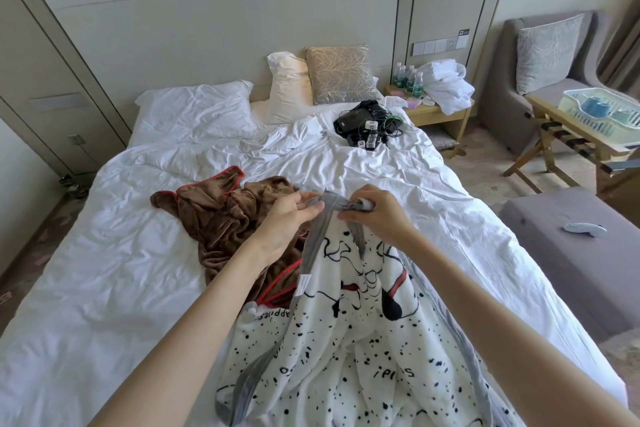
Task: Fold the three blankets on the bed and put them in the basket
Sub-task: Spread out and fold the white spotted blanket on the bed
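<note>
Grey hem (331, 202) of spotted blanket (346, 340) between fingers (308, 207)

spotted blanket (349, 340): white w/ black specks, grey trim | brown blanket (221, 211): brown, red edging | bed (104, 270): plain white | cushion (341, 80): beige, twig print

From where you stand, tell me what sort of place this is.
Most likely a hotel room: a large bed with white linen, several water bottles and a heap of white towelling on the bedside table, and a folding luggage rack beside the armchair.
</note>
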